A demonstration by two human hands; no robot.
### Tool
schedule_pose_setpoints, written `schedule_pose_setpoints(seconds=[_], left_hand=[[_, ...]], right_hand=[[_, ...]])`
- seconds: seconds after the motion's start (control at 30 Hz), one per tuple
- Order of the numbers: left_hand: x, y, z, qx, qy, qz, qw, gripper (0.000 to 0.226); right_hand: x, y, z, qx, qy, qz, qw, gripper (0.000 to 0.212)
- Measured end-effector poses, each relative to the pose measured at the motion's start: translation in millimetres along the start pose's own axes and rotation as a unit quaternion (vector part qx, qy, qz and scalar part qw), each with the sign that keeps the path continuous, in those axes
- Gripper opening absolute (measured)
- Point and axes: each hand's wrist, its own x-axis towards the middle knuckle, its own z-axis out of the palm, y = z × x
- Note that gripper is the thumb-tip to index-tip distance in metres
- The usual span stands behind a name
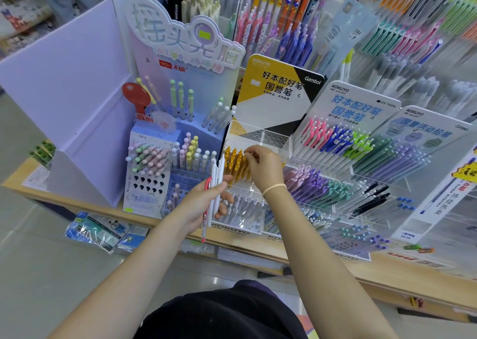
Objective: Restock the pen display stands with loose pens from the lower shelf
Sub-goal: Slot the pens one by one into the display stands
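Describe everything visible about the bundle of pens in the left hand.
The bundle of pens is a few slim white-barrelled pens plus one with a red clip and red tip, plastic-looking. The left hand grips them mid-barrel, roughly upright, in front of the clear Kokuyo stand, beside the yellow pens.

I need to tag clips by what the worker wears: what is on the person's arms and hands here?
Both forearms are bare, no sleeves in view. The right hand has a thin pale band around its wrist. The left hand shows no glove, ring or watch. A dark garment covers the torus below.
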Motion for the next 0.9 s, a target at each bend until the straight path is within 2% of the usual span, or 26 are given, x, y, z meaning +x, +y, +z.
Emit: schedule_pose_setpoints(seconds=[0.27, 0.37, 0.43, 0.47, 0.57, 0.63, 0.7, 0.8, 0.9], left_hand=[[-4, 1, 2, -0.021, -0.019, -0.013, 1.0, 0.021], [-6, 0, 1, -0.039, -0.023, -0.021, 0.999, 0.037], [-8, -1, 0, -0.031, -0.03, -0.02, 0.999, 0.046], [-9, -2, -1, -0.026, -0.033, -0.018, 0.999, 0.046], [-10, -8, -2, -0.009, -0.034, -0.013, 0.999, 0.047], [-11, -11, 0, 0.011, -0.033, -0.019, 0.999, 0.05], [-13, -14, 2, 0.021, -0.036, -0.027, 0.999, 0.044], [-16, -22, -2, 0.03, -0.01, -0.051, 0.998, 0.037], [-16, -36, -8, 0.024, 0.009, -0.076, 0.997, 0.027]], right_hand=[[-3, -1, -1, -0.069, -0.062, -0.004, 0.996, 0.014], [-7, -2, -3, -0.05, -0.038, 0.015, 0.998, 0.014], [-15, -8, -6, 0.013, -0.016, 0.042, 0.999, 0.015], [-21, -12, -9, 0.082, -0.015, 0.07, 0.994, 0.017], [-38, -21, -18, 0.283, -0.112, 0.153, 0.94, 0.03], [-49, -21, -22, 0.319, -0.158, 0.158, 0.921, 0.027], [-56, -17, -27, 0.341, -0.135, 0.167, 0.915, 0.023], [-63, -2, -35, 0.365, -0.054, 0.204, 0.907, 0.025], [-72, 12, -38, 0.337, 0.005, 0.192, 0.922, 0.021]])
